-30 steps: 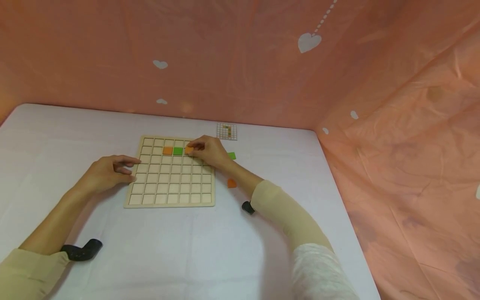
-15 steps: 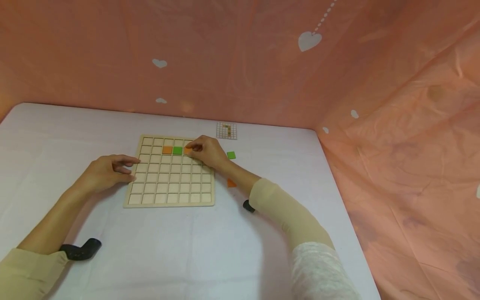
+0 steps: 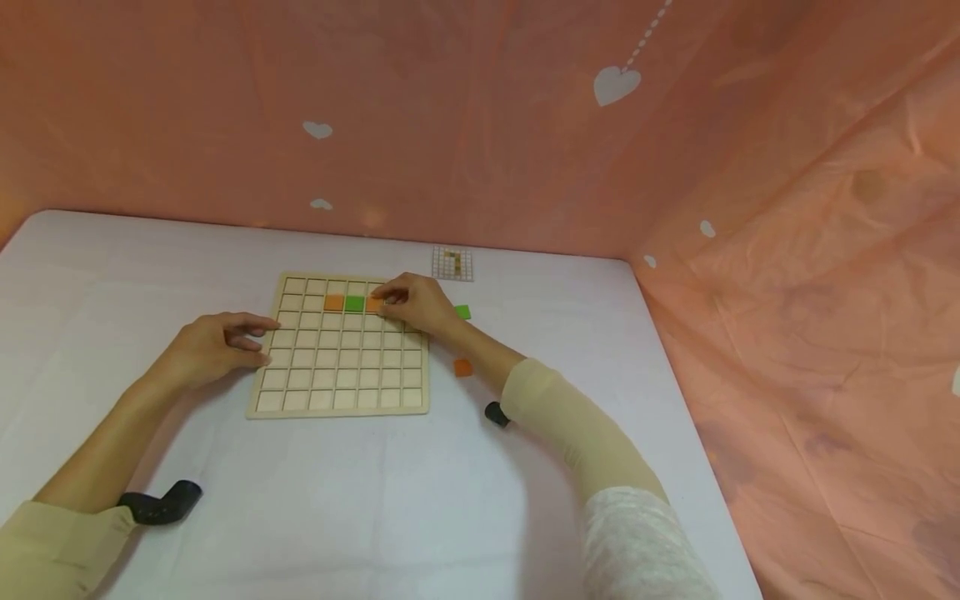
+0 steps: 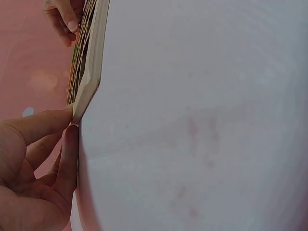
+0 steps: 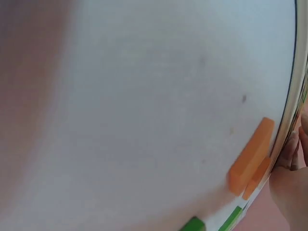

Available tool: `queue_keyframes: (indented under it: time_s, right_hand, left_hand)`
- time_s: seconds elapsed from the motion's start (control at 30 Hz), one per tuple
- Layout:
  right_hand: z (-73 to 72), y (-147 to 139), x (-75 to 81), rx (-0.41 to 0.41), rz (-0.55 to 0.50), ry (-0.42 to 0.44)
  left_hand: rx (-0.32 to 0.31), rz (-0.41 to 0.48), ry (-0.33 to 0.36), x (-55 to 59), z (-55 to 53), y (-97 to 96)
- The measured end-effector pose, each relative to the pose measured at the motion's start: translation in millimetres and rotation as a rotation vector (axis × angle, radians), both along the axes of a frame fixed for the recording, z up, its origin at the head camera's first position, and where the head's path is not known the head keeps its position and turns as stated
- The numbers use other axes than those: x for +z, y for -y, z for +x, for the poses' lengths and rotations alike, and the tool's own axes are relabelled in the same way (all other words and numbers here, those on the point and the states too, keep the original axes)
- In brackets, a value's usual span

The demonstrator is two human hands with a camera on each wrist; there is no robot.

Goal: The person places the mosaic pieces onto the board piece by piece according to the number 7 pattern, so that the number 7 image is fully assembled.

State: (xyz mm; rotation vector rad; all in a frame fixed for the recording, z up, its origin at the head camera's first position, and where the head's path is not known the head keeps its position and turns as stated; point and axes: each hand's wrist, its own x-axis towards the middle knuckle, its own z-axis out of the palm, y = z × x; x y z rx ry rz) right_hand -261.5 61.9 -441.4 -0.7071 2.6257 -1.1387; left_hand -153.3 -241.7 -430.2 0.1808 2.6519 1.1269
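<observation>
A: Your right hand (image 3: 423, 305) is over the upper right part of the wooden grid board (image 3: 327, 358), thumb and forefinger pinching an orange tile (image 3: 372, 305).

B: That tile is in the second row from the far edge, just beside a green tile (image 3: 354, 304), and you have a second orange tile (image 3: 333, 303) on the far side of the green one. (Your fingertips cover part of the pinched tile, so we can't tell whether it lies fully flat.)

A: As for your left hand (image 3: 213, 347), its thumb and forefinger are apart, both touching the board's left edge.

B: On the white table (image 3: 360, 508), to the right of the board, you have a loose green tile (image 3: 462, 312) and a loose orange tile (image 3: 462, 367), both near your right forearm.

A: Your right wrist view shows two orange pieces (image 5: 251, 158) close together near the board's edge.

B: Beyond the board you have a small card (image 3: 452, 263) printed with a coloured grid, near the peach curtain (image 3: 465, 125) with its white hearts.
</observation>
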Motion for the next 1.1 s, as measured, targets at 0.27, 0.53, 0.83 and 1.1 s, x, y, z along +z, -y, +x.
queue_keyframes:
  time_s: [0.27, 0.53, 0.83, 1.1]
  right_hand:
    - [-0.2, -9.9, 3.3, 0.001, -0.075, 0.019]
    - [2.0, -26.0, 6.9, 0.000, -0.123, 0.068]
    - [8.5, -58.0, 11.9, -0.078, -0.223, 0.143]
    - [13.2, -83.7, 13.3, -0.133, -0.194, 0.097]
  left_hand:
    - [0.000, 0.015, 0.014, 1.1, 0.0, 0.8]
    - [-0.001, 0.010, 0.007, 1.1, 1.6, 0.5]
    - [0.001, 0.012, 0.005, 3.2, 2.6, -1.4]
    - [-0.002, 0.015, 0.002, 1.9, 2.9, -0.9]
